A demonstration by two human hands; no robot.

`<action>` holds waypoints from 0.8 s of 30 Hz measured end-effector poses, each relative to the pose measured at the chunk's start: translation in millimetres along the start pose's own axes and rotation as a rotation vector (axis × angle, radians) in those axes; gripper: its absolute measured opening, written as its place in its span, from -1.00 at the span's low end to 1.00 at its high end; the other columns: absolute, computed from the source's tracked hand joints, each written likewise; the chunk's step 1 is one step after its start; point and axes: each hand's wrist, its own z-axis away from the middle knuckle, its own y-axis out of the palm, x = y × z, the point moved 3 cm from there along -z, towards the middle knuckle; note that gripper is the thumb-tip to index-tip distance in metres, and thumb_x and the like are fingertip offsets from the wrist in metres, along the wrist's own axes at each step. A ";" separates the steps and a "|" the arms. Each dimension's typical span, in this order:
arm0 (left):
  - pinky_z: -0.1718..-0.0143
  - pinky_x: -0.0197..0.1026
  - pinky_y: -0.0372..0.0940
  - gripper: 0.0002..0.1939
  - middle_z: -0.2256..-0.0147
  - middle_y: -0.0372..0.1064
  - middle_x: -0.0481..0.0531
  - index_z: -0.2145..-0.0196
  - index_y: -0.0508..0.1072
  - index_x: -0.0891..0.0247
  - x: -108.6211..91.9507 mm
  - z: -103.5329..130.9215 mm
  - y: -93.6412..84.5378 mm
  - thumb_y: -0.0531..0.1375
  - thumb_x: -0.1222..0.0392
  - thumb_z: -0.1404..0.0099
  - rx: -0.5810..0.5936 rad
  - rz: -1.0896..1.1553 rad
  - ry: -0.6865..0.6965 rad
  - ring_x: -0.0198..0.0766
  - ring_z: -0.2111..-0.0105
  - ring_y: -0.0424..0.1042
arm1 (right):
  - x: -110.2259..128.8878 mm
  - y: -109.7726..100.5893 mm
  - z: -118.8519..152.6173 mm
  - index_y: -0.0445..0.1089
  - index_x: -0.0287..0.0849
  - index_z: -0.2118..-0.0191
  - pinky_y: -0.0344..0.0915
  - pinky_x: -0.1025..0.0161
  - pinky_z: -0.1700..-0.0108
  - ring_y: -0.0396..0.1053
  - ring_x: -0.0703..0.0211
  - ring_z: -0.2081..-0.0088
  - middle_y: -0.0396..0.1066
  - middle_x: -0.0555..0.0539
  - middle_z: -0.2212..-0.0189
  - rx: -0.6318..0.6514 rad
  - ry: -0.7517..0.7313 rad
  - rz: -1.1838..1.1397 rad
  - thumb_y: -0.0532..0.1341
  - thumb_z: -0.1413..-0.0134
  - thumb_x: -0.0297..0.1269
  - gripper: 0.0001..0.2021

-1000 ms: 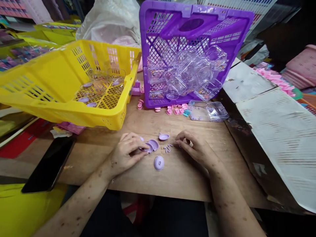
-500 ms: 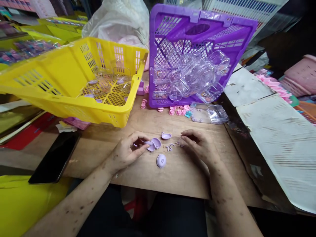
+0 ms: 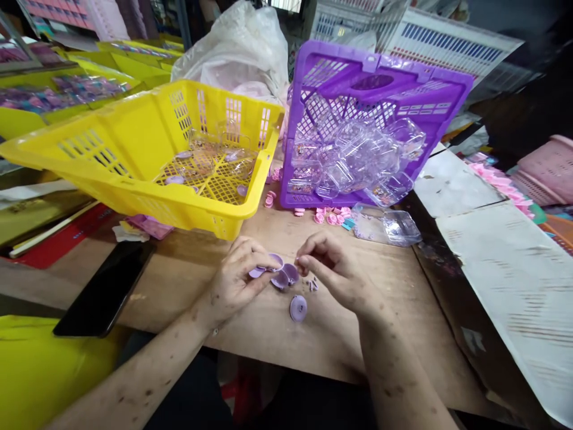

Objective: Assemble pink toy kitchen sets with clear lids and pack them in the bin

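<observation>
My left hand (image 3: 239,275) is closed on a small purple plastic cup-shaped piece (image 3: 276,260), pinched between thumb and fingers with its hollow side showing. Just beyond the fingertips, more purple cup-shaped pieces (image 3: 290,275) rest on the wooden table. Close by on the right, my right hand (image 3: 333,269) has thumb and forefinger pressed together; whatever is between them is too small to make out. Under its fingers lie several tiny purple pins (image 3: 312,285). A round purple piece (image 3: 298,308) sits nearer to me.
A yellow basket (image 3: 215,218) holds clear packages and purple pieces. Behind the hands, a purple crate (image 3: 376,80) lies tipped on its side with clear plastic cases (image 3: 358,155). Pink pieces (image 3: 331,216) and a clear tray (image 3: 396,228) are before it. A phone (image 3: 105,286) is at left.
My right hand has moved left from beside the pins, closing its fingertips near the left hand. The cup-shaped piece in my left hand has been lifted and turned. The view has shifted slightly.
</observation>
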 end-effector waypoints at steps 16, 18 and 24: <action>-0.10 -0.16 0.55 -0.85 0.03 0.56 0.09 -0.03 0.62 0.16 1.0 -0.3 3.5 0.30 0.31 -0.58 0.032 0.074 -0.095 -0.20 -0.03 0.61 | -23.8 5.1 -0.1 0.66 -0.03 0.03 0.64 0.21 0.16 0.66 0.15 0.25 0.66 -0.06 0.24 0.045 0.042 -0.185 0.44 -0.44 -0.10 -0.84; -0.06 -0.17 0.57 -0.84 0.02 0.56 0.09 -0.02 0.63 0.16 2.0 0.4 4.1 0.32 0.33 -0.56 0.036 0.065 -0.090 -0.20 -0.01 0.62 | -24.8 4.0 -0.1 0.64 -0.05 0.04 0.62 0.23 0.21 0.62 0.17 0.29 0.64 -0.06 0.28 0.000 0.045 -0.143 0.44 -0.44 -0.04 -0.79; -0.02 -0.18 0.60 -0.82 0.03 0.54 0.06 -0.01 0.62 0.15 3.1 2.1 3.9 0.36 0.36 -0.51 -0.020 -0.078 -0.035 -0.24 0.06 0.63 | -20.0 4.9 -1.2 0.61 -0.12 0.23 0.52 0.26 0.41 0.50 0.19 0.47 0.56 -0.04 0.44 -0.090 0.044 -0.025 0.46 -0.35 0.15 -0.61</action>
